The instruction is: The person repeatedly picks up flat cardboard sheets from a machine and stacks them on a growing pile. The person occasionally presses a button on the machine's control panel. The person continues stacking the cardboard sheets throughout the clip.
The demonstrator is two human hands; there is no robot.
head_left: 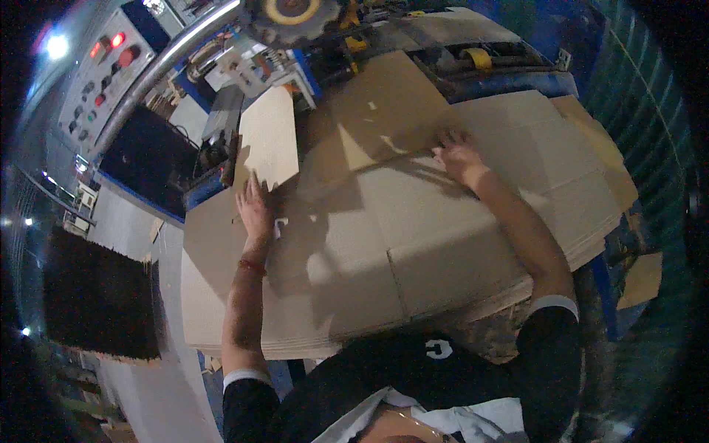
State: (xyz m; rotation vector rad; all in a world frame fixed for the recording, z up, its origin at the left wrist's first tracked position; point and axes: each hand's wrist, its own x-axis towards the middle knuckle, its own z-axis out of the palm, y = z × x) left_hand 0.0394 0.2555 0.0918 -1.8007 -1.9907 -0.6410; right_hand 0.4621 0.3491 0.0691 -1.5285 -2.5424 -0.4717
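Observation:
A flat brown cardboard sheet (384,111) lies at the far side of the stack, reaching in under the machine. At its left, a pale cardboard panel (269,133) stands out brightly in the light. My left hand (255,210) rests on the lower end of that panel with its fingers stretched out. Over at the right, my right hand (459,159) lies at the near right edge of the brown sheet, its fingers apart and partly in shadow. Below both hands spreads a stack of large cardboard sheets (354,251), creased across the middle.
A control panel (107,77) with knobs and red lights stands at the far left. Above the sheets sits a dark toothed wheel (292,11). Blue machine frame (509,85) with a yellow-ringed roller runs behind the stack. A green corrugated wall (665,184) rises at the right.

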